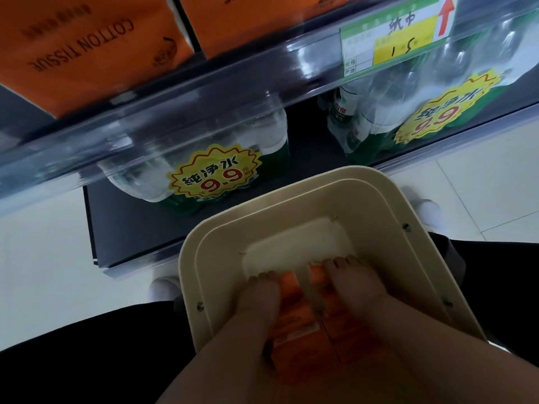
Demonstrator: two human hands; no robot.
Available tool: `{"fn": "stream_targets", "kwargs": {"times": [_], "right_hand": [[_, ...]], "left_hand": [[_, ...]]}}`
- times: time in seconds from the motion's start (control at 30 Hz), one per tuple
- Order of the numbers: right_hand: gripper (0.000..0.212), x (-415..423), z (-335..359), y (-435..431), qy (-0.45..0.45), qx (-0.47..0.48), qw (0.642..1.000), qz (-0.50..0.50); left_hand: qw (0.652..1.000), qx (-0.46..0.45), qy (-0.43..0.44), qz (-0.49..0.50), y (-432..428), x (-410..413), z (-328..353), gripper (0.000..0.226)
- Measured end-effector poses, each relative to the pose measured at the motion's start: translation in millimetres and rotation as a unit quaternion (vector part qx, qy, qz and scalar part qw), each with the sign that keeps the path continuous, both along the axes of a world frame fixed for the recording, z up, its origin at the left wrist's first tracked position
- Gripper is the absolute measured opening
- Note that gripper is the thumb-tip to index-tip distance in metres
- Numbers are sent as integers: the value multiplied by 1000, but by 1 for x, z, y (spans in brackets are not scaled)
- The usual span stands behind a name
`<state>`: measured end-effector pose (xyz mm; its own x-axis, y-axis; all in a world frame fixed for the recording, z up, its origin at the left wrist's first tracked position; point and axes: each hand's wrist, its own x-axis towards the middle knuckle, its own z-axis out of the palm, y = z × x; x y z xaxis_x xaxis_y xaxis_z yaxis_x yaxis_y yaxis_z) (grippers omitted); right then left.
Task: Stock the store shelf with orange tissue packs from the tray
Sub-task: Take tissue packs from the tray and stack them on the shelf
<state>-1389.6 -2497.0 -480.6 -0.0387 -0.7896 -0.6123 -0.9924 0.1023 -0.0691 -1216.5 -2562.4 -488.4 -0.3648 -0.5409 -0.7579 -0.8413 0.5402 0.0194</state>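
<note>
- Head view, the only one: looking down into tray (291, 205), held low in front of shelf (204, 91). What carries the tray is hidden.
- Two orange packs at tray's near end, side by side: left pack (291, 313), right pack (344, 325). Touching or just apart, cannot tell.
- Left hand (256, 295) laid along left pack, fingertips hooked over its far end. Right hand (355, 287) the same on right pack. Hands apart, each clamped on its own pack. Thumbs mostly hidden, so grip depth unclear.
- Above: shelf packs (87, 48) already standing at shelf front, price tag (390, 45) to the right. Water packs (204, 158) on the level below.
- Step, as a judgement: pulling both packs out at once, neither clear of the tray yet.
- Risks:
  - Top-only hook grip on slick wrap: could slip mid-lift and drop onto floor (43, 258) or onto water packs.
  - Both hands busy, nothing steadying tray: tipping likely if a pack drags on the wall.
  - Two packs raised together toward a part-filled row: possible snag on shelf's front edge, or knocking shelf packs askew.
</note>
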Motion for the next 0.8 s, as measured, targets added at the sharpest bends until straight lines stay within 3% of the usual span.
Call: {"fn": "stream_targets", "kwargs": {"times": [0.17, 0.47, 0.6, 0.8], "right_hand": [[40, -1, 18, -10, 4, -33, 999, -9], [35, 15, 100, -14, 39, -156, 986, -37], [25, 20, 155, -7, 44, -255, 964, -53], [41, 33, 258, -8, 71, -399, 914, -38]], "left_hand": [[999, 20, 17, 45, -4, 3, 9, 41], [974, -125, 137, 132, -14, 6, 99, 29], [950, -199, 195, 144, -10, 23, 157, 36], [899, -294, 291, 145, -1, 45, 262, 31]]}}
